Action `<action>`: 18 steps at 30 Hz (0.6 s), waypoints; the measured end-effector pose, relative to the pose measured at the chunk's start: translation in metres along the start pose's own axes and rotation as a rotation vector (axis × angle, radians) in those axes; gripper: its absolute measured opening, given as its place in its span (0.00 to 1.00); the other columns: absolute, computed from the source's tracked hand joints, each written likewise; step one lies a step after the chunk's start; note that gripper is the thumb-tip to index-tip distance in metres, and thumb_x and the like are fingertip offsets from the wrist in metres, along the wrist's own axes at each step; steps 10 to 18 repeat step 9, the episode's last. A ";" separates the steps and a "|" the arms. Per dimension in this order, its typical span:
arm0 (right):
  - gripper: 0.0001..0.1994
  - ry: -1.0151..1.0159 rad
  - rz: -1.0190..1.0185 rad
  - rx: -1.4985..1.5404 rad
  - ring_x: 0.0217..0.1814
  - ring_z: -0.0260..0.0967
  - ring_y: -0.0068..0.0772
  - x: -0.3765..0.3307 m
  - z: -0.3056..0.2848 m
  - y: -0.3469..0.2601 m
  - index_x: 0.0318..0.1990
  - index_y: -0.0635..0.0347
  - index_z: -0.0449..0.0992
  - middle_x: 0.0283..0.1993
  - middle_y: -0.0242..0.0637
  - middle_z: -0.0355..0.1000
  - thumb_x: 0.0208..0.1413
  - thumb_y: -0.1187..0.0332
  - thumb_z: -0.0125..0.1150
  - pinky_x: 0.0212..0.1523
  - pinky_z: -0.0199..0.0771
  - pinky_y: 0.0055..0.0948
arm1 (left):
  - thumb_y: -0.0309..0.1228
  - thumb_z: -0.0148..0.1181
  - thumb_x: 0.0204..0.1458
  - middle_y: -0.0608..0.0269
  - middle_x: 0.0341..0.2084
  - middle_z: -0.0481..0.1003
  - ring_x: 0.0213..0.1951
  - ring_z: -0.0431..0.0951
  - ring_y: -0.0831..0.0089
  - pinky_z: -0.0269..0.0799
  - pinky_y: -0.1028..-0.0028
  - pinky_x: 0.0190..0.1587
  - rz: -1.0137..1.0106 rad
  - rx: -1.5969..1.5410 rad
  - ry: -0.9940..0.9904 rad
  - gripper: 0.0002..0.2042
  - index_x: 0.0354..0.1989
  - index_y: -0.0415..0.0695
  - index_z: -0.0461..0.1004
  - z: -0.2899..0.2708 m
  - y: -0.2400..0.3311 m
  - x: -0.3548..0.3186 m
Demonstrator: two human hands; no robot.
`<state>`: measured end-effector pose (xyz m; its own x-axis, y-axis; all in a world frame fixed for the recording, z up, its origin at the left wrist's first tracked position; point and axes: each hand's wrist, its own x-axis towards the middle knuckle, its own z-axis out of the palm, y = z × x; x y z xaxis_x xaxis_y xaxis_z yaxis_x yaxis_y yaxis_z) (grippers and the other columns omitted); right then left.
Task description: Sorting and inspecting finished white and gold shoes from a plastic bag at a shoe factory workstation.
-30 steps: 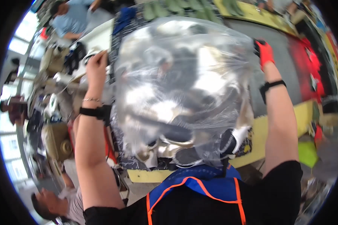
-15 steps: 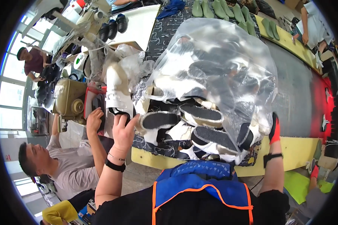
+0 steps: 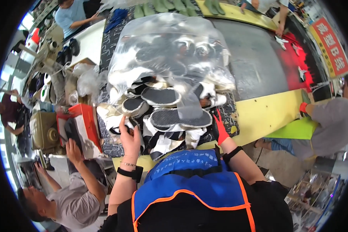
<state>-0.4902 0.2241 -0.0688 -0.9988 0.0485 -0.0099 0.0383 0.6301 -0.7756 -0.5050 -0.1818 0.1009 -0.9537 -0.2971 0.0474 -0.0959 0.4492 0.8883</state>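
A heap of white and black shoes [image 3: 181,118], several with dark soles facing up, lies in front of me under a clear plastic bag [image 3: 170,42] that covers its far part. My bare left hand [image 3: 130,139] is at the near left of the heap, fingers apart, close to a white shoe upper [image 3: 111,117] with dark lining. Its fingertips reach a shoe with a dark oval sole [image 3: 134,106]. My right hand [image 3: 221,129], in a red glove with dark fingertips, lies along the heap's right side, fingers stretched out and holding nothing visible.
To the left, a seated co-worker [image 3: 71,193] has a hand at a dark item beside a red box [image 3: 88,121]. A yellow board [image 3: 270,114] runs along the right, next to a grey surface [image 3: 251,58]. Green shoe lasts [image 3: 162,5] stand at the far edge.
The view has turned right, so the heap appears further left. My left hand has left the tall white shoe's opening for the heap's near left. My right hand has moved in along the heap.
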 end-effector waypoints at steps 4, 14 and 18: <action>0.20 0.428 0.443 0.602 0.58 0.65 0.31 -0.003 -0.079 -0.071 0.61 0.64 0.65 0.57 0.41 0.68 0.60 0.75 0.54 0.63 0.63 0.30 | 0.20 0.56 0.56 0.71 0.27 0.64 0.25 0.61 0.84 0.58 0.81 0.28 0.092 -0.093 0.202 0.23 0.61 0.39 0.62 -0.023 0.001 0.003; 0.27 0.358 -0.240 -0.288 0.65 0.62 0.43 0.043 -0.135 -0.162 0.65 0.56 0.59 0.62 0.43 0.65 0.59 0.71 0.58 0.68 0.57 0.37 | 0.20 0.58 0.55 0.65 0.32 0.69 0.30 0.65 0.80 0.61 0.79 0.31 0.383 0.283 0.402 0.18 0.56 0.38 0.69 -0.059 0.029 0.018; 0.27 0.358 -0.240 -0.288 0.65 0.62 0.43 0.043 -0.135 -0.162 0.65 0.56 0.59 0.62 0.43 0.65 0.59 0.71 0.58 0.68 0.57 0.37 | 0.20 0.58 0.55 0.65 0.32 0.69 0.30 0.65 0.80 0.61 0.79 0.31 0.383 0.283 0.402 0.18 0.56 0.38 0.69 -0.059 0.029 0.018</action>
